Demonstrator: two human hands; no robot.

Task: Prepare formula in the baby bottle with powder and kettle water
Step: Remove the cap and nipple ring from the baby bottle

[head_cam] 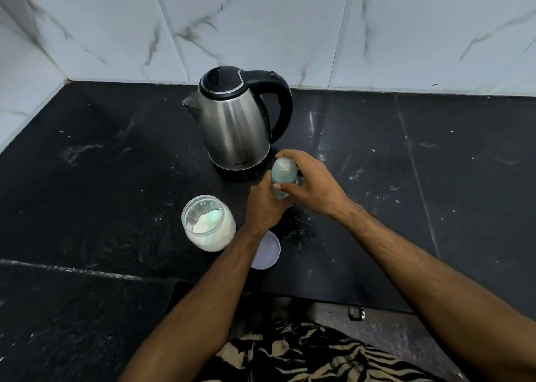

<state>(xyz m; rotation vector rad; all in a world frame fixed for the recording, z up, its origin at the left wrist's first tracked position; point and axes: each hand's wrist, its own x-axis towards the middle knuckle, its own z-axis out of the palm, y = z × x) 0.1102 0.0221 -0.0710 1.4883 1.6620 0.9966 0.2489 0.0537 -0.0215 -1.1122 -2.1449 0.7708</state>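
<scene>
A wide stretch of black stone counter (87, 155) is lying bare at the far left, running to the white marble-tiled wall (261, 19) and its corner. Moving right, a clear round jar of white powder (208, 222) is standing open near the counter's step edge, with a pale scoop partly buried inside. Just right of it, a pale lilac round lid (268, 251) is lying flat, half hidden under the left forearm. The left hand (265, 204) is gripping the lower body of the clear blue-tinted baby bottle (284, 175), which is standing just in front of the steel electric kettle with black handle (236, 120). The right hand (311, 183) is curling over the bottle's capped top, thumb and fingers pinching it. Further right, the counter is running open to the frame edge.
</scene>
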